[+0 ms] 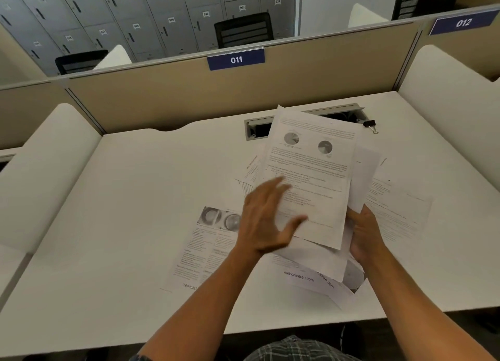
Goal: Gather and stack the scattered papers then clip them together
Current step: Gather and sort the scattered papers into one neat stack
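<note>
A: Gathering is happening, not clipping yet. The right hand (364, 234) is gripping a loose sheaf of white printed papers (311, 176) by its near edge, above the white counter (121, 198).

B: And the left hand (266, 220)?

A: Fingers spread, blurred, hovering at the top sheet; contact is unclear. More white printed sheets (200, 252) are lying nearby, needing collecting and squaring.

B: The small black binder clip (370, 124)?

A: Sitting untouched beyond the papers.
</note>
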The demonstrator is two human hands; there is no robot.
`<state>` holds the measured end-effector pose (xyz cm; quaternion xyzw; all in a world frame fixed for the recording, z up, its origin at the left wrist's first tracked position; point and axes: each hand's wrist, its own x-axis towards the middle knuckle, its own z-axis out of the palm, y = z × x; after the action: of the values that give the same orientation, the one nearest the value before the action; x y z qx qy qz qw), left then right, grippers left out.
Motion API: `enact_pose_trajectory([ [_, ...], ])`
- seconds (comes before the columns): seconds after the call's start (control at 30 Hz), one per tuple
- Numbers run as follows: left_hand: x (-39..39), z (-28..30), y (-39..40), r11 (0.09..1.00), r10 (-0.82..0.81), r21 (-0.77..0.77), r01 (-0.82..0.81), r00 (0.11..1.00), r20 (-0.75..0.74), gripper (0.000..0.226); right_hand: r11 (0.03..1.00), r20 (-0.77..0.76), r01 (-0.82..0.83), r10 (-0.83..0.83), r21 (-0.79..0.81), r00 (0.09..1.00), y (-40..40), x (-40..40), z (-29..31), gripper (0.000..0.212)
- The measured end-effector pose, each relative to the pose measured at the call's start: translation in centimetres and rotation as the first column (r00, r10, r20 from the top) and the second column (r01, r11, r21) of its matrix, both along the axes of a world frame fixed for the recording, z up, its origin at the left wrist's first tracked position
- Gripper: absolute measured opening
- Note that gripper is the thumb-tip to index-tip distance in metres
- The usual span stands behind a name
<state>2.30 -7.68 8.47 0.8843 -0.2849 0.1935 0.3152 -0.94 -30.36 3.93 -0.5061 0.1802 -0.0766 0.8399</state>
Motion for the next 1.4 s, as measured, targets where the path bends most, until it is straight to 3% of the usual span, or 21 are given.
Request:
enact_pose_trajectory([
  [0.07, 1.2, 0.8, 0.5, 0.972, 0.199, -0.083, -0.218, 0.961, -0.191, 0.081, 1.0, 0.001, -0.014, 0.014, 0.0, 1.0, 0.0, 0.0, -0.1, 0.034],
  [0.13, 2.6, 1.4, 1.3, 0.939, 0.21, -0.141, -0.313, 0.85, -0.484, 0.085, 0.998, -0.006, -0.056, 0.056, -0.014, 0.998, -0.1, 0.0, -0.2, 0.026],
  [0.23, 4.2, 1.1, 2.9, 0.872, -0.107, -0.375, -0.313, 0.627, -0.771, 0.066, 0.99, -0.029, -0.121, 0.119, -0.076, 0.992, 0.2, -0.1, 0.2, 0.024],
  [0.3, 4.4, 0.2, 3.7, 0.796, -0.31, -0.516, -0.316, 0.52, -0.796, 0.051, 0.978, -0.033, -0.15, 0.147, -0.148, 0.989, 0.3, 0.1, 0.6, 0.027],
  [0.37, 3.9, -0.5, 3.9, 0.753, -0.385, -0.562, -0.341, 0.464, -0.798, 0.046, 0.958, -0.027, -0.179, 0.177, -0.225, 0.984, 0.6, 0.3, 1.0, 0.027],
  [0.43, 3.5, -0.8, 3.8, 0.754, -0.37, -0.555, -0.353, 0.469, -0.802, 0.04, 0.95, -0.021, -0.185, 0.186, -0.251, 0.982, 0.8, 0.6, 1.2, 0.024],
  [0.5, 3.4, -0.9, 3.6, 0.747, -0.352, -0.561, -0.357, 0.504, -0.789, 0.036, 0.962, 0.016, -0.236, 0.241, -0.14, 0.971, 1.1, 0.8, 1.7, 0.024],
  [0.57, 3.3, -0.5, 3.5, 0.729, -0.345, -0.581, -0.36, 0.541, -0.767, 0.036, 0.954, 0.081, -0.3, 0.299, 0.006, 0.951, 1.2, 0.6, 2.5, 0.063],
  [0.63, 3.3, 0.0, 3.2, 0.724, -0.334, -0.596, -0.348, 0.579, -0.744, 0.035, 0.952, 0.152, -0.306, 0.303, -0.01, 0.941, 1.3, 0.6, 3.1, 0.084],
  [0.77, 3.1, 1.0, 2.6, 0.753, -0.315, -0.588, -0.296, 0.622, -0.717, 0.029, 0.962, 0.272, -0.131, 0.196, -0.24, 0.942, 1.6, 0.6, 4.2, 0.041],
  [0.9, 3.1, 1.1, 2.3, 0.719, -0.306, -0.612, -0.331, 0.639, -0.706, 0.035, 0.948, 0.435, -0.137, 0.257, -0.288, 0.863, 1.5, 0.3, 4.9, 0.037],
  [1.03, 2.6, 0.6, 2.9, 0.687, -0.349, -0.657, -0.311, 0.652, -0.673, 0.036, 0.947, 0.494, -0.081, 0.233, -0.31, 0.838, 1.3, 0.4, 4.8, 0.036],
  [1.17, 1.8, -1.4, 3.5, 0.738, -0.326, -0.602, -0.306, 0.62, -0.714, 0.042, 0.948, 0.446, -0.089, 0.225, -0.305, 0.866, 1.2, 0.0, 3.5, 0.03],
  [1.3, 1.0, -3.5, 3.7, 0.796, -0.258, -0.518, -0.313, 0.598, -0.759, 0.031, 0.909, 0.25, -0.137, 0.249, -0.393, 0.936, 1.6, 0.0, 2.4, 0.037],
  [1.4, 1.5, -4.6, 4.4, 0.869, -0.175, -0.413, -0.272, 0.612, -0.771, 0.029, 0.891, 0.134, -0.094, 0.169, -0.444, 0.976, 1.8, 0.3, 1.7, 0.034],
])
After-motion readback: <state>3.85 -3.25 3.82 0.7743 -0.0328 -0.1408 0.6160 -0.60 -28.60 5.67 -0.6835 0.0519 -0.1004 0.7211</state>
